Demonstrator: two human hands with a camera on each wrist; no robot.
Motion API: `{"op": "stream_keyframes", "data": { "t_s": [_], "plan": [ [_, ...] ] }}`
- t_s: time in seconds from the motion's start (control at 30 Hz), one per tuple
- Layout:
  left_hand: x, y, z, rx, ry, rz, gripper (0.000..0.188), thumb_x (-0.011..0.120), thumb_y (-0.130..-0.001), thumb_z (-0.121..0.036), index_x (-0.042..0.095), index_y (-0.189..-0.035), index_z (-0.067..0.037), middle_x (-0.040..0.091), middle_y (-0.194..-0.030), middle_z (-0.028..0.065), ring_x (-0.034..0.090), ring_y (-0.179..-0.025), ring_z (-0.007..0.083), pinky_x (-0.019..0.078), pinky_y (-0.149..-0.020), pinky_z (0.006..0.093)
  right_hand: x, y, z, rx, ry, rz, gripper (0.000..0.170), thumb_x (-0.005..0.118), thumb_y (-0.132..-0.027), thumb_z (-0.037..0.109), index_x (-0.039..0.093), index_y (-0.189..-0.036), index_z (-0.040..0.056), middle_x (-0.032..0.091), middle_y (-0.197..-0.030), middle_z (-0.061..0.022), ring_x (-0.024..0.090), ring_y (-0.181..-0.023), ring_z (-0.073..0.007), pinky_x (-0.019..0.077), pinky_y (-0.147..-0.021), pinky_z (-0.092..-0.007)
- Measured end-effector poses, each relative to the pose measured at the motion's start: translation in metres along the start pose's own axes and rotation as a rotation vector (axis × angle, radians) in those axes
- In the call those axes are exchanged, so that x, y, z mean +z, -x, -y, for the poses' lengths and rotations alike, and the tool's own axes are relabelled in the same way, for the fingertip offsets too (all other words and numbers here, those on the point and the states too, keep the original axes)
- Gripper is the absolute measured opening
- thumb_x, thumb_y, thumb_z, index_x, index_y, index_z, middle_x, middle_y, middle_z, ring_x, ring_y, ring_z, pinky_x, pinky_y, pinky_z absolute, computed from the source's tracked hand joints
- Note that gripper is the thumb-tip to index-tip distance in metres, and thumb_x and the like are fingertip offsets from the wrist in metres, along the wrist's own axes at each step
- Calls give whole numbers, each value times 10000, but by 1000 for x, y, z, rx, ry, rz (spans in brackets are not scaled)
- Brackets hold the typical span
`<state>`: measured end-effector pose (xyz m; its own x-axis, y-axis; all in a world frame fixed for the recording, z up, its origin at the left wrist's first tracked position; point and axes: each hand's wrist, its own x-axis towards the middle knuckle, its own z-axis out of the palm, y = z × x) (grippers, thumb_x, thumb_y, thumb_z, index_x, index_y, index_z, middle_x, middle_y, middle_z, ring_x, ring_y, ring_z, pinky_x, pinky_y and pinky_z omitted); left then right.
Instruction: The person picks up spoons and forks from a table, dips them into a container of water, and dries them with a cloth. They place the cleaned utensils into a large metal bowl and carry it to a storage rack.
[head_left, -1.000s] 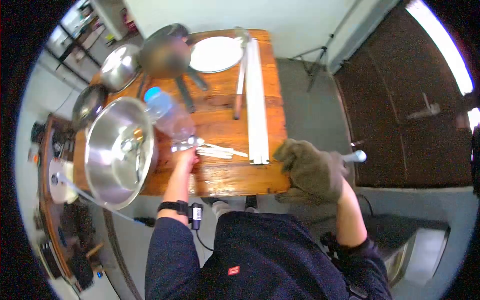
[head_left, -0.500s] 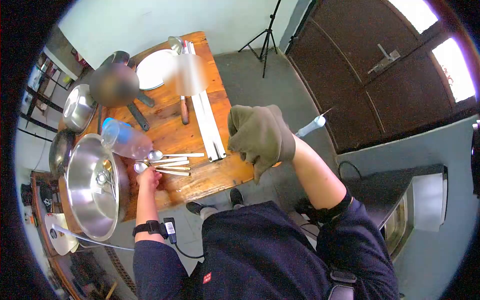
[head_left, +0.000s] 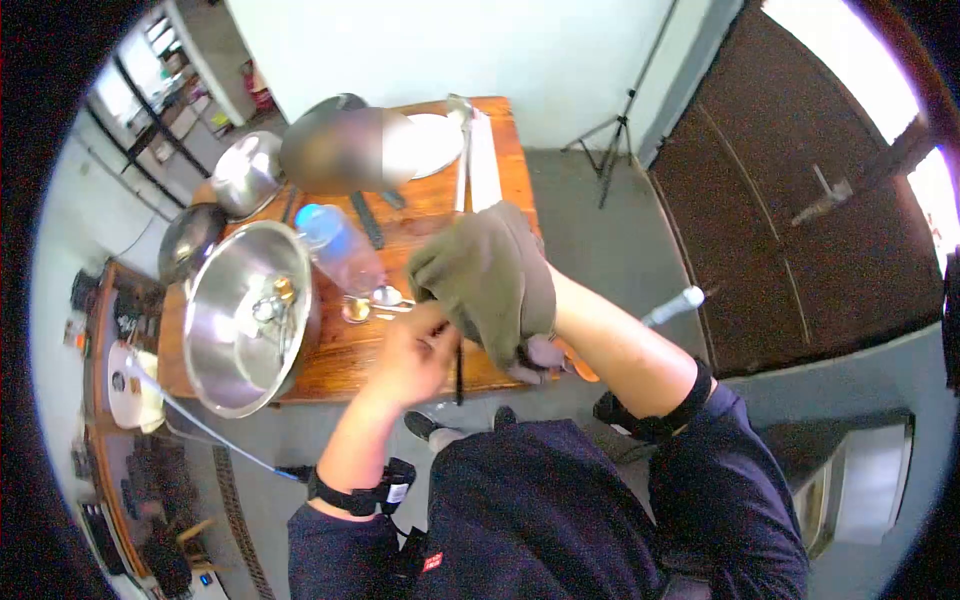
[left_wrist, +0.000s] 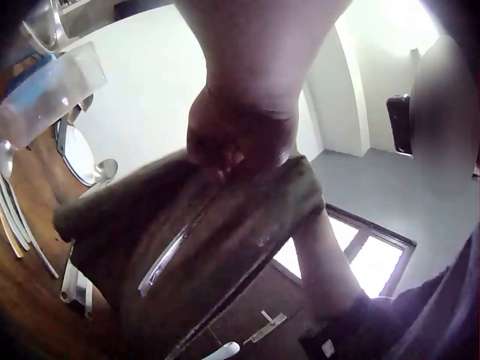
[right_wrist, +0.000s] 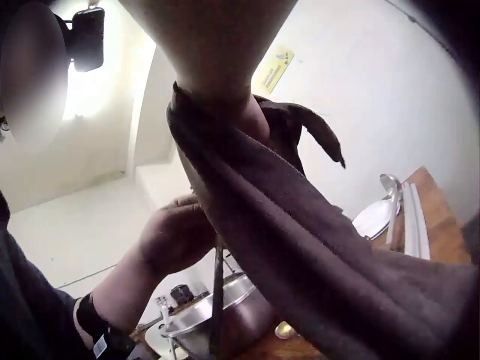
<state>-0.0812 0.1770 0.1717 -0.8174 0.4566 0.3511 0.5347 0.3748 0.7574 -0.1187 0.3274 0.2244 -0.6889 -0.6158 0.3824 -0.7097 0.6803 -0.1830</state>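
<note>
My left hand (head_left: 420,355) pinches a thin, long-handled utensil (right_wrist: 217,300) that looks dark in the right wrist view. In the left wrist view, a shiny metal strip of it lies against the folds of a brown-grey cloth (head_left: 485,275). The cloth drapes over my right hand (right_wrist: 255,124) and hides its fingers. Both hands meet over the table's front edge, the left one at the cloth's near-left side. Several spoons (head_left: 357,309) lie on the table just beyond my left hand. Which end of the utensil is inside the cloth, I cannot tell.
A large steel basin (head_left: 205,365) with utensils inside stands at the left of the wooden table (head_left: 410,235). Behind the spoons lies a clear bottle with a blue cap (head_left: 340,250). Pans, a steel bowl (head_left: 247,175), a white plate (head_left: 440,145) and a ladle (head_left: 460,110) are farther back.
My left hand has lifted a utensil from the spoons and moved right to the cloth. My right hand, with the cloth, has come left to meet it.
</note>
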Motion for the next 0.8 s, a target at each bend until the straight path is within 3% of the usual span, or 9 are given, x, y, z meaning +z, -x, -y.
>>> {"op": "stream_keyframes", "data": {
  "t_s": [0.13,0.17,0.3,0.43,0.53,0.57,0.67,0.7,0.8],
  "plan": [
    [-8,19,-3,-71,124,-132,132,461,-681,28,531,-792,12,534,-685,135,532,-643,222,406,-578,278,-19,-16,38,-191,-163,-120,135,581,-473,225,511,-566,156,473,-534,8,483,-477,-177,335,-418,-292],
    [-11,23,-5,-93,148,-195,131,457,-681,31,531,-788,13,534,-683,132,533,-642,215,403,-576,272,22,-19,24,-281,-214,-387,162,571,-436,236,494,-550,151,447,-507,2,465,-453,-183,322,-406,-297],
    [-25,34,-11,-199,158,-283,102,456,-685,34,517,-764,16,519,-654,131,522,-606,219,392,-553,269,21,-18,42,-81,-153,-135,197,578,-443,246,486,-562,119,463,-556,-29,440,-448,-219,330,-419,-297],
    [-34,43,-9,-99,-44,-333,46,467,-683,26,499,-715,17,492,-628,157,502,-577,278,385,-523,299,10,-35,45,-326,-426,-254,180,588,-476,220,509,-583,99,486,-568,-39,454,-463,-209,356,-426,-256],
    [-41,51,-10,-116,-70,-302,37,471,-674,21,490,-705,20,490,-628,163,500,-574,283,381,-516,315,45,-33,48,-186,-667,-257,137,572,-521,161,522,-617,78,510,-610,-35,477,-514,-178,377,-460,-246],
    [-40,51,-13,-76,-15,-348,15,477,-665,15,487,-674,23,488,-603,163,496,-555,298,378,-500,326,36,-34,56,-161,-532,-55,125,549,-576,108,546,-694,65,542,-679,-47,510,-598,-176,406,-531,-259],
    [-32,62,0,-182,-29,-321,28,473,-664,18,495,-647,25,473,-563,169,483,-524,316,373,-483,341,59,-29,60,-296,-290,48,143,504,-626,162,555,-730,78,549,-712,-72,532,-659,-215,427,-590,-307],
    [-37,65,2,-297,-144,-196,44,495,-678,11,538,-670,17,511,-562,149,528,-537,249,401,-500,309,53,-21,58,-359,-314,-118,175,470,-649,152,529,-785,61,539,-741,-87,528,-665,-206,427,-605,-311],
    [-63,66,-8,-349,-19,-419,72,534,-693,-7,569,-755,5,568,-649,124,561,-606,159,428,-548,260,41,-30,61,-372,-149,201,190,445,-660,133,518,-818,57,539,-788,-105,531,-679,-206,428,-610,-322]
  ]
}}
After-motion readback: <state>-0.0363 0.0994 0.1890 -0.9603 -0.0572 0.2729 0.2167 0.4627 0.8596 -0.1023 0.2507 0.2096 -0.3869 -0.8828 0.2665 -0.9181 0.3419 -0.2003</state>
